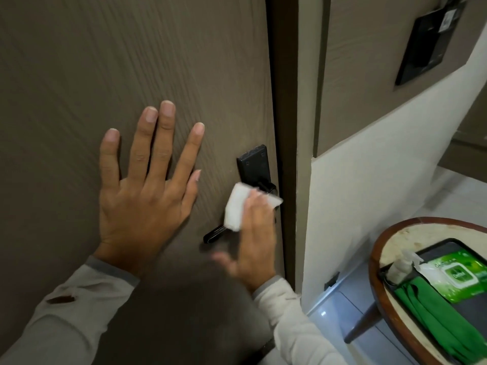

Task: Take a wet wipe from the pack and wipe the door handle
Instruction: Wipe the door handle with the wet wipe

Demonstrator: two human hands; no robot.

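The door [131,61] is grey-brown with a fine pattern of wavy wood grain lines. The door handle [213,235] and its plate [253,164] are black. The wet wipe [235,209] is plain white. Both sleeves [66,312] are pale cream with a grey band at the cuff. The wall [369,167] is off-white below and grey-brown above. The pack [458,275] is bright green with a white label, and it lies on a dark grey tray [432,248]. A green cloth [432,320] lies beside it. The table [374,256] has a brown rim and a cream top.
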